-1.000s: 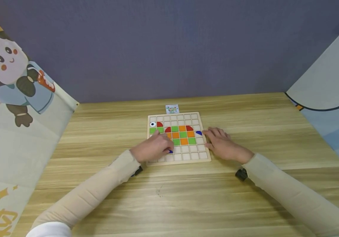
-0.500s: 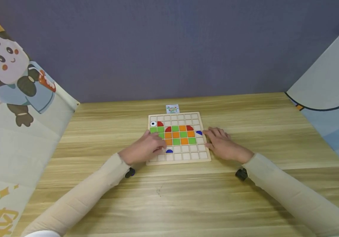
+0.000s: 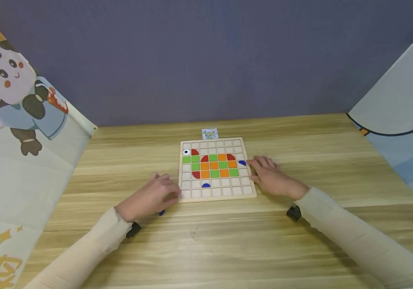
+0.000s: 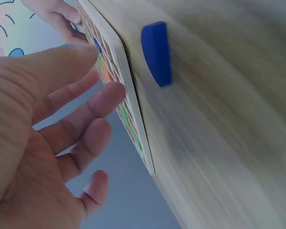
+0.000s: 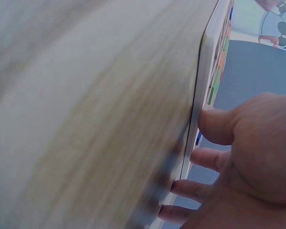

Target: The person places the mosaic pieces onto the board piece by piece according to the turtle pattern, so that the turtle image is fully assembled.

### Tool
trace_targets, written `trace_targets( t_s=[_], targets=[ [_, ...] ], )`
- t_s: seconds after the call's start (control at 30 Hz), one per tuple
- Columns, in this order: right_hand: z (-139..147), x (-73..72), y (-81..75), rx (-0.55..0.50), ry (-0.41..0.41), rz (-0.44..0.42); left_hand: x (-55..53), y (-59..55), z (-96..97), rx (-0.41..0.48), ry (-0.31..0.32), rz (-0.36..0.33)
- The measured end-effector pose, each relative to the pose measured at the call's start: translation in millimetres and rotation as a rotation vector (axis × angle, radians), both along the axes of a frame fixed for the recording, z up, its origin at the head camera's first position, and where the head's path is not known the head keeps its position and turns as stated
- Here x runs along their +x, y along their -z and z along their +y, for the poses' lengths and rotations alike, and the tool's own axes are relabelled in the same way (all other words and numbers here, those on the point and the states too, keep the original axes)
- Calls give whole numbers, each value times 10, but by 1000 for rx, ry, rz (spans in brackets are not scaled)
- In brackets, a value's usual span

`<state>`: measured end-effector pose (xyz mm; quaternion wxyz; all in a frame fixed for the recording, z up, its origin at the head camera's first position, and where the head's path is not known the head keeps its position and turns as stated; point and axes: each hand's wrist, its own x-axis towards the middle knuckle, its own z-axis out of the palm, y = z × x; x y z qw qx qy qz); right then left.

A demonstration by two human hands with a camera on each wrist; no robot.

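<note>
A square wooden grid board (image 3: 216, 192) lies on the table with coloured tiles set in its cells. Off its front-left corner hovers my left hand (image 3: 150, 197), fingers loosely bent and nothing between them. Close by, a blue half-round block (image 4: 157, 55) lies loose on the table; in the head view that block (image 3: 161, 212) shows only partly beside the hand. Another blue half-round piece (image 3: 206, 185) sits in a lower cell, and a blue piece (image 3: 242, 163) is near the right edge. There my right hand (image 3: 276, 180) touches the board's rim with outstretched fingertips.
A small picture card (image 3: 210, 133) lies behind the board. The wooden table (image 3: 210, 249) runs up to a dark grey-blue back panel (image 3: 220, 60), with cartoon-printed panels at left and right.
My left hand has drawn back leftward and toward me, off the board, uncovering green, orange and red tiles and the blue half-round piece. The right hand stays at the board's edge.
</note>
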<state>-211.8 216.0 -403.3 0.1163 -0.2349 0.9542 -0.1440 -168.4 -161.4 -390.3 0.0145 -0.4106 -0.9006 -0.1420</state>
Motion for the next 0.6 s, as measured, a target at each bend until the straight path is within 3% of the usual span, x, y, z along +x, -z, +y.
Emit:
trace_targets(
  t_s=[0.1,0.3,0.6],
  targets=[
    [-4,5,1,-3,-3,-1,89,16,-116,-29,-36,-4],
    [-9,8,2,-5,-9,7,248,23,-250,-86,-107,-102],
    [-9,7,-1,-7,-13,11,286,12,-251,-116,-112,-95]
  ],
)
